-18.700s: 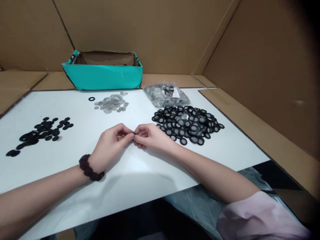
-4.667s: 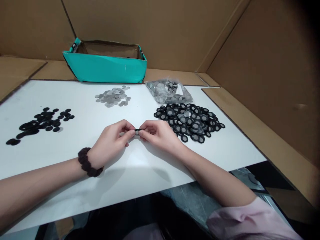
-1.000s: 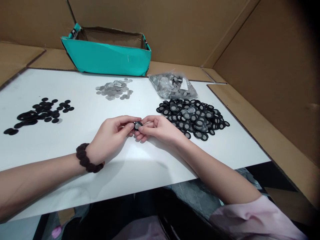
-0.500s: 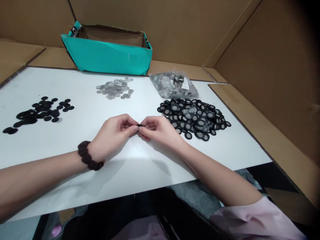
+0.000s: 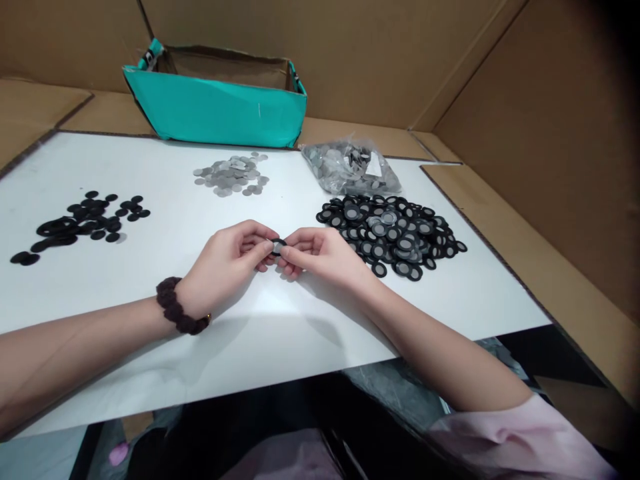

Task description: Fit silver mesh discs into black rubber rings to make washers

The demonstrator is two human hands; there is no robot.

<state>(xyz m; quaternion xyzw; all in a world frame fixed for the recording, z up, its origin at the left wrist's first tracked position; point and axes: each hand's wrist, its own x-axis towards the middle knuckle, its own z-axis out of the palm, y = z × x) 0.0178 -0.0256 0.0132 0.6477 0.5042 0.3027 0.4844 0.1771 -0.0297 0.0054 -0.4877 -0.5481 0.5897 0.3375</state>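
Between my two hands, just above the white tabletop (image 5: pixel 270 347), is a small round disc (image 5: pixel 278 247) with a black rim and a grey centre. My left hand (image 5: pixel 235 257) pinches its left edge between thumb and fingers. The opposite edge is gripped by my right hand (image 5: pixel 320 257) in the same way. The disc's grey face is turned up toward me. Right of my right hand lies a large heap of black-rimmed discs with grey centres (image 5: pixel 400 233). Loose plain black discs (image 5: pixel 95 213) are spread on the left, and flat grey discs (image 5: pixel 233 175) lie beyond my hands.
A clear plastic bag of grey pieces (image 5: pixel 345 167) rests behind the heap. At the back stands a teal open-topped box (image 5: pixel 220 107). Cardboard walls (image 5: pixel 370 67) enclose the table at the back and right.
The disc in my fingers has tilted from nearly edge-on, so its grey centre now shows. Both hands keep their hold in nearly the same place.
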